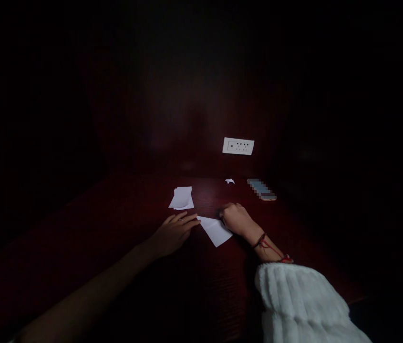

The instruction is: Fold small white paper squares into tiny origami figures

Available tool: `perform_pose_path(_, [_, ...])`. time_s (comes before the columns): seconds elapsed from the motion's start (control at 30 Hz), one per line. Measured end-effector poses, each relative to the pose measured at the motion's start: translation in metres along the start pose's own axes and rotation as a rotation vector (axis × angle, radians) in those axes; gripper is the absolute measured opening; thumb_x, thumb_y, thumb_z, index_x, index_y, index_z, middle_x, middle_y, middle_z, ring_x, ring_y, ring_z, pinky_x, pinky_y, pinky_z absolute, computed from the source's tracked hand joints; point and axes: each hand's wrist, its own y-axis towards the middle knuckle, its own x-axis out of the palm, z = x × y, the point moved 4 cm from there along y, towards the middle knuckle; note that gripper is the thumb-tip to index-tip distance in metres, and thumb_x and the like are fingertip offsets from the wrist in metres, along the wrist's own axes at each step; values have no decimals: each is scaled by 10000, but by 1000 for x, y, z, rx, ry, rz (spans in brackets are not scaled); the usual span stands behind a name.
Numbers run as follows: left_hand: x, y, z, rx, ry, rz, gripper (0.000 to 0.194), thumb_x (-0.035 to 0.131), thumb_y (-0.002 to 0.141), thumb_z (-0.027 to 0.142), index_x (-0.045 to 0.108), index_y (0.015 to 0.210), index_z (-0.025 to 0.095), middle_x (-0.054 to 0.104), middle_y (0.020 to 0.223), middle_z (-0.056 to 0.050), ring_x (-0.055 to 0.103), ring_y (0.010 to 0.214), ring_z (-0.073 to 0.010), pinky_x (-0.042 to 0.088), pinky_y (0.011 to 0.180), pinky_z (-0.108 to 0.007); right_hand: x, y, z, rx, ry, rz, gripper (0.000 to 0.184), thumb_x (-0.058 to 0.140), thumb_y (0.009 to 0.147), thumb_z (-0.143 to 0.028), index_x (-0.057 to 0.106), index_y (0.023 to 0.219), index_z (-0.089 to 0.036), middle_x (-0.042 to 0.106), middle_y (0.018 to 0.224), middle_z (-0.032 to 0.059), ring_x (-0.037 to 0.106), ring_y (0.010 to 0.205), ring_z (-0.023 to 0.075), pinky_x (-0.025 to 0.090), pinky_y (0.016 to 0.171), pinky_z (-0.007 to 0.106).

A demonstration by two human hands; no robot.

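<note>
Nearest to you is the thick white sleeve [304,295] on your right arm, its ribbed cuff ending well short of the wrist, so the fabric stays off the paper. Beyond it, red cord bracelets [266,244] circle your wrist.

The white paper sheet [216,232] lies on the dark red counter [140,205] between your two hands, angled with one corner towards you. A faint line across its upper part looks like a crease. Your left hand [173,233], with a ring [180,219] on one finger, lies with its fingers stretched out and released, the tips at the sheet's left corner; that light contact likely steadies the paper. Your right hand [237,220] curls down at the opposite edge, knuckles up, perhaps pressing or pinching there; the fingertips are hidden, so you cannot tell whether they grasp anything.

Just beyond your left fingers sits a loose stack of white paper [181,197], near enough to reach yet apart from the sheet. A small pointed paper piece [230,181] and a smartphone [261,189] lie farther back, probably set there to leave room for your hands. Above them, a white socket panel [238,146] is mounted on the wall.
</note>
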Motion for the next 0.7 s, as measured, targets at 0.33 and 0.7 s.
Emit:
perform_pose_path(0.33, [13, 2, -7, -52, -19, 21, 380, 274, 825, 235, 301, 1194, 320, 286, 1280, 36, 217, 1170, -227, 213, 900, -433, 21, 12, -5, 146, 425, 42, 170, 496, 717, -303, 571, 820, -189, 503, 858, 50, 446, 852, 156, 343, 692, 276])
perform_pose_path(0.7, [13, 5, -6, -124, -52, 143, 393, 325, 808, 247, 300, 1198, 286, 414, 1188, 15, 310, 1110, -214, 242, 881, -405, 26, 11, -4, 210, 613, 27, 93, 517, 699, -248, 567, 738, -179, 480, 837, 33, 424, 849, 153, 310, 719, 290])
